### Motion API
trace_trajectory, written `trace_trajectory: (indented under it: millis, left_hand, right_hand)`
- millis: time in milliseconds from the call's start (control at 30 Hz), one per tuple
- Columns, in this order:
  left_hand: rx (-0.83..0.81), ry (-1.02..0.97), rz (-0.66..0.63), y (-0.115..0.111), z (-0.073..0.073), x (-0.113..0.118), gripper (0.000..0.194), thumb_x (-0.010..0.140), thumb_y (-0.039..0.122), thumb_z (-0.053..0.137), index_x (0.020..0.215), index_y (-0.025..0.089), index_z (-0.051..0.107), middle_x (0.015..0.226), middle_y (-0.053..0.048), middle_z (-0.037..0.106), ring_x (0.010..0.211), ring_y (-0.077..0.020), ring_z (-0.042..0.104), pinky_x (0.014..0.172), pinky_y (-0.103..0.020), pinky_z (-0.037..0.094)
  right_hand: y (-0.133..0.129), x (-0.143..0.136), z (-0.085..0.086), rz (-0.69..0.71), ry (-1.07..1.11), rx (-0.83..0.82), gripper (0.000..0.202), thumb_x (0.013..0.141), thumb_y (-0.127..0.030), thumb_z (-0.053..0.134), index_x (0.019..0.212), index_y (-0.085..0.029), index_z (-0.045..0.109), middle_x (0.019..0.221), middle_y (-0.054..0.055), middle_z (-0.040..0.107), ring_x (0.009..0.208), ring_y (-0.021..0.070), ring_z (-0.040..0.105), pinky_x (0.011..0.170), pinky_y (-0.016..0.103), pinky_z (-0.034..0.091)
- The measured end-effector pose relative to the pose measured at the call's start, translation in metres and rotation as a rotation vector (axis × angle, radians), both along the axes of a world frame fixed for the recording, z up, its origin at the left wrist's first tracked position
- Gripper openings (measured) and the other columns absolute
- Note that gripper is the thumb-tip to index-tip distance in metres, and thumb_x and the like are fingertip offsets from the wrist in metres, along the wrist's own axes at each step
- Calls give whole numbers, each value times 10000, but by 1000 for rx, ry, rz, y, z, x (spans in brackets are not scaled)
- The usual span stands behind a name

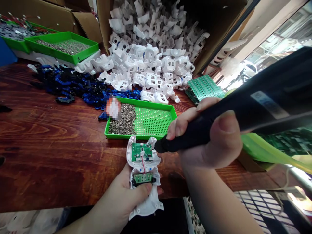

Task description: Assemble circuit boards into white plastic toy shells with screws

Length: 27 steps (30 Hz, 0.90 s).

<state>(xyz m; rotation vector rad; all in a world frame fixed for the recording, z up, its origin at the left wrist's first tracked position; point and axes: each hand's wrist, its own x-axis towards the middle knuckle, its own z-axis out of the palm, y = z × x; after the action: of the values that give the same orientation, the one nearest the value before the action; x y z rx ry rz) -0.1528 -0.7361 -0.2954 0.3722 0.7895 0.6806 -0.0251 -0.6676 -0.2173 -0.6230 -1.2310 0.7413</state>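
Observation:
My left hand grips the lower half of a white plastic housing, thumb over its small green board. Joined to it by a red and white wire is the upper white shell, with a larger green circuit board inside. In my right hand is a black electric screwdriver, fingers wrapped round its body. Its tip points left and meets the right edge of the larger board; whether a screw sits there is too small to tell.
Just beyond the housing lies a green tray of small screws. Behind it are piled white shells and blue-black parts. Another green tray stands back left. Stacked green circuit panels lie to the right.

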Motion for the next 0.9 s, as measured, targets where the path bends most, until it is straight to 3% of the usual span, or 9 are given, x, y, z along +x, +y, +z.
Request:
trace_trajectory:
  millis: [333, 500, 667, 900]
  left_hand:
    - [35, -35, 9, -1, 1, -1, 504, 663, 197, 746, 1118, 182, 532, 820, -41, 649, 705, -179, 637, 651, -294, 497]
    - [37, 3, 29, -1, 4, 1, 564, 606, 233, 785, 1111, 181, 539, 827, -44, 669, 710, -177, 633, 644, -273, 476]
    - [-12, -40, 42, 2, 4, 2, 424, 599, 208, 773, 976, 155, 588, 786, -50, 678, 713, -196, 639, 636, -298, 488]
    - [43, -68, 24, 3, -1, 0, 463, 665, 248, 735, 1079, 127, 567, 699, -25, 641, 583, -132, 572, 554, -254, 453]
  right_hand:
    - [-4, 1, -5, 1, 5, 28, 222, 796, -405, 531, 829, -188, 564, 450, -32, 474, 331, 142, 468, 334, 264, 369]
    - [0, 8, 2, 8, -1, 13, 244, 761, -442, 550, 812, -205, 521, 438, -38, 485, 312, 147, 456, 326, 277, 370]
    - [28, 9, 5, -17, 36, 38, 231, 769, -449, 538, 794, -220, 515, 438, -51, 482, 327, 135, 482, 301, 246, 360]
    - [62, -8, 11, 79, 28, 10, 287, 786, -494, 531, 778, -207, 515, 452, -51, 477, 350, 112, 494, 311, 214, 357]
